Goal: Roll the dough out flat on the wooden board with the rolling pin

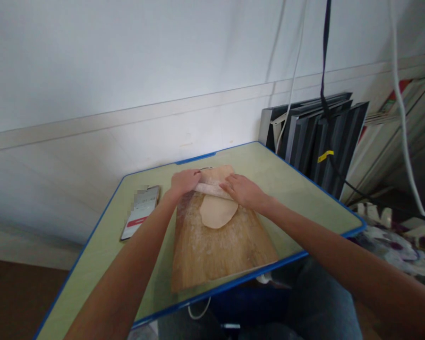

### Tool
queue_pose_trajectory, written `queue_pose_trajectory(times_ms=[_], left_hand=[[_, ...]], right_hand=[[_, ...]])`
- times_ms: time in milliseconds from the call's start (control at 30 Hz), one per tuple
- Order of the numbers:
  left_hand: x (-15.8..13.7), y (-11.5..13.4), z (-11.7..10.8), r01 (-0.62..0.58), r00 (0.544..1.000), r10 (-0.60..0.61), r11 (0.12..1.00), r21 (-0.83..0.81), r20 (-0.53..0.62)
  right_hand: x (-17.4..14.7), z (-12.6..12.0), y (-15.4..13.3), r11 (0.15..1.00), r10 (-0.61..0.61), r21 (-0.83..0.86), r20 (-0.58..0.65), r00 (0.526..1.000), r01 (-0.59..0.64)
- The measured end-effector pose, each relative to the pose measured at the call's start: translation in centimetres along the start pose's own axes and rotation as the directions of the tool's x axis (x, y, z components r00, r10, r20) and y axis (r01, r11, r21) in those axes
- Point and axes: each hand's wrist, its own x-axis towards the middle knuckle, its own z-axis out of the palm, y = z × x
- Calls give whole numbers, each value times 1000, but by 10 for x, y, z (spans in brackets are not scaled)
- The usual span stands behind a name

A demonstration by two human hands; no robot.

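Pale rolling pin (214, 190) crosses the dough (217, 213), left hand (186, 181) and right hand (243, 190) grasping its ends; step appears to be flattening, next move likely needing even pressure.

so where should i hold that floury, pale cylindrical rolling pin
Probably by both ends, palms down from the near side: the rolling pin lies crosswise over the flat, pale dough, which shows beyond and in front of its middle. The left hand and right hand lie at those ends now, hiding the tips.
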Motion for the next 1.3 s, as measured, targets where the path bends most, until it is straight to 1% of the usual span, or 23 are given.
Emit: queue_pose_trajectory(times_ms=[133, 267, 433, 733, 1000, 1300], left_hand=[[2, -1, 2, 12, 1000, -12, 1000, 4, -7], [2, -1, 1, 24, 1000, -24, 1000, -4, -1], [0, 1, -1, 23, 1000, -23, 1000, -18, 0], [2, 0, 1, 41, 999, -41, 999, -25, -4], [3, 0, 1, 24, 1000, -24, 999, -22, -8], [3, 0, 1, 22, 1000, -22, 1000, -13, -4]], right_hand=[[7, 4, 6, 1000, 11, 20, 24, 1000, -11], [11, 7, 9, 999, 19, 51, 13, 1000, -19], [9, 6, 6, 999, -7, 37, -18, 1000, 8], [9, 4, 5, 996, 41, 73, 4, 999, -41], [11, 8, 8, 995, 39, 88, 6, 999, -39], [9, 6, 6, 995, 50, 88, -5, 999, -49]])
